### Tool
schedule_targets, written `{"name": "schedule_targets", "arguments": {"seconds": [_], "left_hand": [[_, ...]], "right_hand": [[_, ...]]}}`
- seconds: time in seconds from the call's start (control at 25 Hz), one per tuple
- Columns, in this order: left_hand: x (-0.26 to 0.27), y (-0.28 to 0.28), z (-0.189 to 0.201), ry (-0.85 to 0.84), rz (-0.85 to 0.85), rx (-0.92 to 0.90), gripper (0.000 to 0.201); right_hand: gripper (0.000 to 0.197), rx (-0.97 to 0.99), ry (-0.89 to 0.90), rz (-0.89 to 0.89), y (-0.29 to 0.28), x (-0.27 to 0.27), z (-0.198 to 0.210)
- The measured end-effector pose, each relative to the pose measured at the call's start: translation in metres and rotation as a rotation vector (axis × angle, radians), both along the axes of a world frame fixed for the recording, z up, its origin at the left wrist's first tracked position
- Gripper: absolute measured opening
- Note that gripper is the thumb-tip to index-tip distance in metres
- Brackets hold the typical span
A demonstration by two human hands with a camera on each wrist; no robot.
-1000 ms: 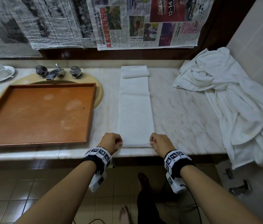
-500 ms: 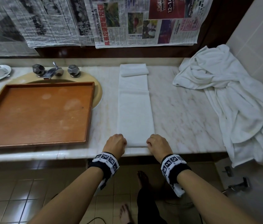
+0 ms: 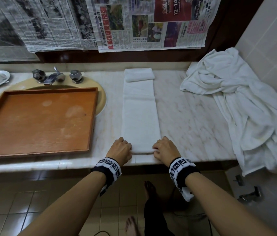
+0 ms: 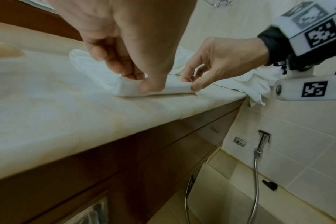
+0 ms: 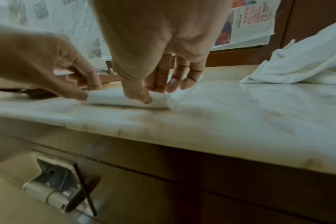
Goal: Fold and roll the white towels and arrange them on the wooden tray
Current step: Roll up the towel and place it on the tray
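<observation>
Marble worktop [image 3: 194,116] carries the folded towel [image 3: 140,116], long axis running toward frame top; left hand [image 3: 120,149] and right hand [image 3: 165,149] pinch its near end.

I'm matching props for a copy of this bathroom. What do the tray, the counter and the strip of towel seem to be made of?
Tray: wood, by its orange-brown colour, matt with pale worn patches.
Counter: looks like polished marble, pale with brownish veins and a sheen.
Towel: probably cotton terry; white, soft, thick rolled edge.

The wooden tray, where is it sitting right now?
In the head view the wooden tray lies on the left of the counter, over the sink, just left of the long folded towel.
</observation>
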State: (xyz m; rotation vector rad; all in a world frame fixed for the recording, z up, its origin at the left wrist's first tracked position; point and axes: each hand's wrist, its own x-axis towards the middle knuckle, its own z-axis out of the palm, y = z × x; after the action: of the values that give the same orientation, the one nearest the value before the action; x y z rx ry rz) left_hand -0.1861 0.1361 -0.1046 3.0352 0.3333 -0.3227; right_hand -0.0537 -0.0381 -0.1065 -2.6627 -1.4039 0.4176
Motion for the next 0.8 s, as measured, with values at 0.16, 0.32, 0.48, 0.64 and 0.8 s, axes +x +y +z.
{"name": "schedule_targets", "arguments": {"seconds": [0.16, 0.32, 0.48, 0.64, 0.8], "left_hand": [[-0.006, 0.016, 0.000, 0.019, -0.017, -0.166, 0.028], [-0.004, 0.023, 0.002, -0.035, 0.077, -0.310, 0.020], [0.006, 0.023, 0.006, -0.027, 0.191, -0.330, 0.012], [0.015, 0.020, 0.007, -0.001, 0.237, -0.264, 0.010], [0.015, 0.010, 0.001, -0.036, 0.208, -0.229, 0.017]], "right_hand": [[0.029, -0.062, 0.103, -0.014, -0.006, 0.010, 0.005], [0.016, -0.025, 0.203, -0.099, -0.008, 0.016, 0.010], [0.003, -0.011, 0.229, -0.160, -0.003, 0.017, 0.010], [0.008, 0.000, 0.154, -0.170, 0.004, 0.017, 0.007], [0.008, 0.084, 0.001, -0.052, 0.009, 0.005, -0.005]]}}
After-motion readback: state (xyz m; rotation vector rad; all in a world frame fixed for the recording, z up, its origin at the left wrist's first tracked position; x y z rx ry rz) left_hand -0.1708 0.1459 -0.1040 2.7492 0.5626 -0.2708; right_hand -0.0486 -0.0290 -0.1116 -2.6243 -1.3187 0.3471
